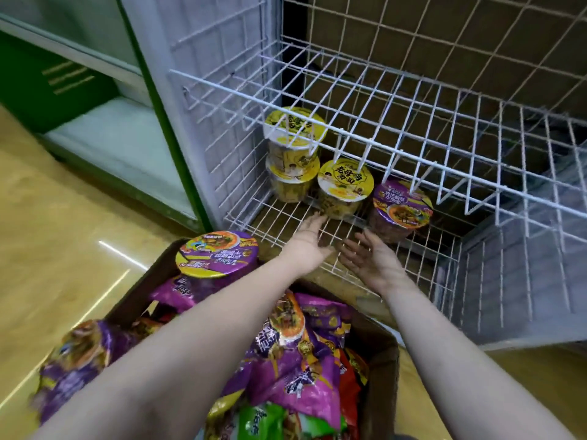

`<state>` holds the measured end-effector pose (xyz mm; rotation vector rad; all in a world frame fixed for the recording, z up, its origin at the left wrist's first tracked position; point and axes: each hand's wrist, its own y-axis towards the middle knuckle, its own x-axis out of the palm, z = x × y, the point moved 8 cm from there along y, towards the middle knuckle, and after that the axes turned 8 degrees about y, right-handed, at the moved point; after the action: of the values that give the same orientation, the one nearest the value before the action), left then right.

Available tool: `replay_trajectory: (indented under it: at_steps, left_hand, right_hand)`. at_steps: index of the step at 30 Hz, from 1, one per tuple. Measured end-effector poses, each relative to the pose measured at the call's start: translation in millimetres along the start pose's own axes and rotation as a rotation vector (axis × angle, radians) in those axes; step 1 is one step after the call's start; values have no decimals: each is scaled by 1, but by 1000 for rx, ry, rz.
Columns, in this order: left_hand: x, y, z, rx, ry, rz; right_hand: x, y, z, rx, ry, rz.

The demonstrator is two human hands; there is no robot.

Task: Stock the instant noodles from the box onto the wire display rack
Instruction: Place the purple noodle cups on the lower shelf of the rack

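The left hand (309,246) and right hand (373,262) are both open and hold nothing, just above the front of the bottom shelf (279,223). The left one is close to a yellow bowl (344,190), and a bump could tip it. More noodles wait in the box (378,354). The top shelf (413,147) hangs low with pointy wire ends that could scrape a hand. There is open room in front of the bowls.

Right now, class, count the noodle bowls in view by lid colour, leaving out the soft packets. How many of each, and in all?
Yellow bowls: 3, two stacked, one beside them, all on the rack.
Purple bowls: 2, one on the rack, one at the box.
Total: 5
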<state>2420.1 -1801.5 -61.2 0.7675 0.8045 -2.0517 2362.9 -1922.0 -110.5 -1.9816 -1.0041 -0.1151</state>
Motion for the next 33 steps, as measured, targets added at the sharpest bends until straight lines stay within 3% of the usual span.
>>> replay_trajectory:
  at_steps: [10, 17, 23, 33]
  left_hand:
    - [-88, -122, -41, -18, 32, 255]
    - [-124, -202, -102, -265, 26, 394]
    - [-100, -232, -125, -387, -46, 331]
    - [-95, -209, -142, -418, -227, 326]
  right_hand:
    - [83, -93, 73, -7, -37, -232]
    - [92, -146, 112, -51, -124, -258]
    - [67, -155, 136, -127, -347, -205]
    - [66, -150, 143, -144, -318, -156]
